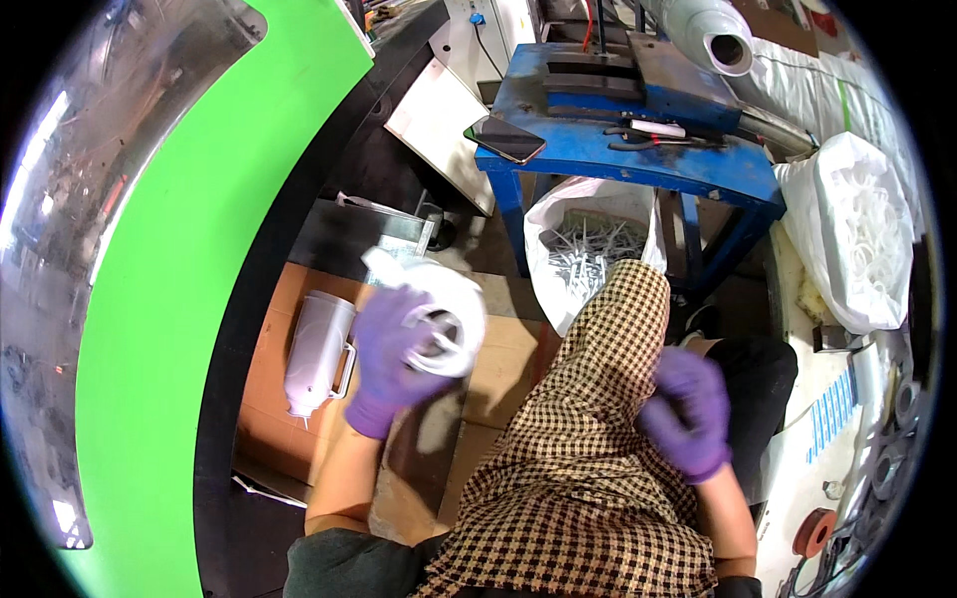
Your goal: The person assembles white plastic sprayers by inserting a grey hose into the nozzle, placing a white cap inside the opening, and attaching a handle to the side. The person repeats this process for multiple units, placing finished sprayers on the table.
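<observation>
My left hand (391,344), in a purple glove, is closed on a white plastic jug body (461,289), held with its round opening toward me. Motion blurs its edges, and white plastic shows inside the opening. Left of that hand, a similar white jug body (317,349) with a side handle lies in an open cardboard box (264,414). By my right thigh, over the edge of a checkered apron (568,439), hovers my right hand (690,414), also purple-gloved. Its fingers are loosely curled with the thumb apart, and nothing shows in them.
Ahead stands a blue metal bench (598,164) with a phone (505,138) and pliers (648,142) on it. Below it is a white sack (541,234) of plastic scraps. Another white bag (837,239) stands at right. A green machine panel (189,269) curves along the left.
</observation>
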Available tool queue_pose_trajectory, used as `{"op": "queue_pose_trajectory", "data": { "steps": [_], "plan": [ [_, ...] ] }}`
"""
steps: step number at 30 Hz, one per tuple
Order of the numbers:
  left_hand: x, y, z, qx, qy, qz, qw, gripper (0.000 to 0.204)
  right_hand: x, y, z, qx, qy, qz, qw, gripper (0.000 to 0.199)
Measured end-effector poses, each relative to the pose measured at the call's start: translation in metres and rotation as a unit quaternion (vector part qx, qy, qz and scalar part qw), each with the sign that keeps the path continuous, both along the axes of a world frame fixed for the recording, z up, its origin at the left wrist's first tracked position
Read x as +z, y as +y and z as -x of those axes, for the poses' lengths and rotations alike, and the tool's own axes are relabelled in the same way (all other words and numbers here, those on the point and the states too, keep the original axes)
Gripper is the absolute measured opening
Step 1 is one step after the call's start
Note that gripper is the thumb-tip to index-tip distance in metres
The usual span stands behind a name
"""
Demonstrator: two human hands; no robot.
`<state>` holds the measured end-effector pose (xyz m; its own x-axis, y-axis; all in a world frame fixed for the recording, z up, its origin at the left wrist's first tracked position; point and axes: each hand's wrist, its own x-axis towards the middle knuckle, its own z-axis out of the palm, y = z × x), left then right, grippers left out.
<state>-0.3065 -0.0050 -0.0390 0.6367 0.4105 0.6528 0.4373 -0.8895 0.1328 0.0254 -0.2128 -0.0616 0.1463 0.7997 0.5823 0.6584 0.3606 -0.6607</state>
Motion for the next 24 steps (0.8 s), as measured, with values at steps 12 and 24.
{"op": "queue_pose_trajectory", "data": {
  "steps": [12,24],
  "plan": [
    [-0.023,-0.083,-0.128,-0.089,0.068,0.211,0.971,0.058,-0.028,0.02,0.068,-0.024,-0.276,0.227,0.934,0.036],
    [-0.039,-0.019,-0.154,-0.111,-0.074,0.126,0.983,0.068,-0.012,-0.012,0.045,-0.008,-0.163,0.07,0.984,0.062]
  ]
}}
